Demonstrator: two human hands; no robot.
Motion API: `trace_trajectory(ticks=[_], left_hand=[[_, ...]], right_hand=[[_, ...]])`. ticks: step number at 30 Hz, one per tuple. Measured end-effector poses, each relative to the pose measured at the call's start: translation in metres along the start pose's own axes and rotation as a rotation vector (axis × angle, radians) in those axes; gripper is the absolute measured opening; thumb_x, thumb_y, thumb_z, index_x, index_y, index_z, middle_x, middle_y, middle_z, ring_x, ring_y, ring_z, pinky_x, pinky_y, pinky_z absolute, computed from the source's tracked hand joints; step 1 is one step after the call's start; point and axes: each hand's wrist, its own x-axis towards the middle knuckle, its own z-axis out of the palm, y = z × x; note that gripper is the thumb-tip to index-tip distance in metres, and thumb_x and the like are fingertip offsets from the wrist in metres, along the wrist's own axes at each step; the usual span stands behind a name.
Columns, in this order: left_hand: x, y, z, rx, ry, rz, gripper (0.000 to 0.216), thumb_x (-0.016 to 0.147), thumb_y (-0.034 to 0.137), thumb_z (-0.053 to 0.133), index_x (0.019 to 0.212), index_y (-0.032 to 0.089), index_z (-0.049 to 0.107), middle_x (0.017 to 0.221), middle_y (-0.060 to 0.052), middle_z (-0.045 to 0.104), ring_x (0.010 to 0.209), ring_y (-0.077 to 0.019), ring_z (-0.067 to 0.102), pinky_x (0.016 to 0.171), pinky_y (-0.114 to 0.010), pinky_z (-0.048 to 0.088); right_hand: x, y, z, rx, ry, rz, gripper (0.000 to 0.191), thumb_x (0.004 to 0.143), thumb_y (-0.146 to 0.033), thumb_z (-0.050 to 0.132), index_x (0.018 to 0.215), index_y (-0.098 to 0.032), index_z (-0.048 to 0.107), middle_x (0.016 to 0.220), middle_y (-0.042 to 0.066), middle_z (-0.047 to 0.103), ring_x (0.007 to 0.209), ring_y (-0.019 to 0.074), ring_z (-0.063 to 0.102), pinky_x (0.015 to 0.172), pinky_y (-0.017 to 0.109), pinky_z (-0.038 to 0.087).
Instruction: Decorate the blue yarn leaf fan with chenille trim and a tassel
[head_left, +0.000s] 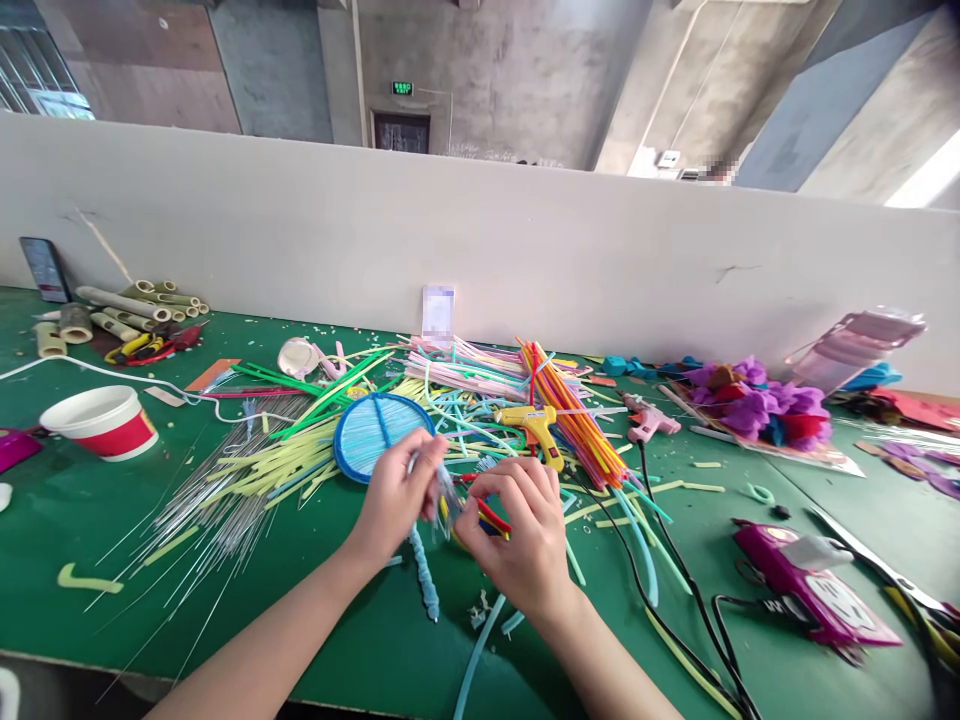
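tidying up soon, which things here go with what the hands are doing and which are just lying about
Likely in use:
bluish strands, pinched by the left hand, right hand close by
perhaps the blue disc

Apparently lying about:
paper cup
phone
bamboo pieces
scissors

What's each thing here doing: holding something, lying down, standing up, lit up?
Left hand: pinching pale blue wispy strands
Right hand: fingers curled close by the strands, grip unclear
Round blue disc with fuzzy rim: partly behind the left hand
Yellow plastic glue gun: lying down
Pink plastic glue gun: lying down
White paper cup with red band: upright, no lid
Black rectangular phone: propped upright
Green rectangular exit sign: lit
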Motion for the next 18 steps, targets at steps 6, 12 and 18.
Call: trace_trajectory(ticks=[6,12,18], left_hand=[[0.003,0.002,-0.01,-0.003,-0.006,-0.016,0.047,0.087,0.06,0.062,0.066,0.021,0.044,0.046,0.008,0.043,0.035,-0.0079,0.043,0.037,-0.018,0.035],[-0.004,-0.004,-0.001,0.061,-0.292,-0.066,0.043,0.09,0.06,0.058,0.075,0.02,0.051,0.047,0.008,0.049,0.037,-0.0077,0.044,0.038,-0.017,0.031],[-0.003,-0.007,-0.004,0.116,-0.286,-0.054,0.042,0.091,0.059,0.057,0.075,0.02,0.05,0.047,0.009,0.047,0.037,-0.0076,0.043,0.039,-0.017,0.03]], right_hand=[[-0.004,-0.004,-0.002,0.284,-0.002,0.092,0.026,0.086,-0.009,0.064,0.106,-0.024,0.056,0.098,0.005,0.065,0.092,0.0216,0.061,0.081,0.038,0.05],[-0.01,-0.004,0.005,0.398,-0.034,0.184,0.024,0.093,-0.011,0.06,0.111,-0.026,0.056,0.091,0.002,0.066,0.085,0.0169,0.063,0.076,0.031,0.053],[-0.011,-0.004,0.008,0.448,-0.071,0.241,0.027,0.087,-0.012,0.06,0.11,-0.025,0.052,0.089,0.001,0.064,0.079,0.0153,0.065,0.071,0.029,0.055]])
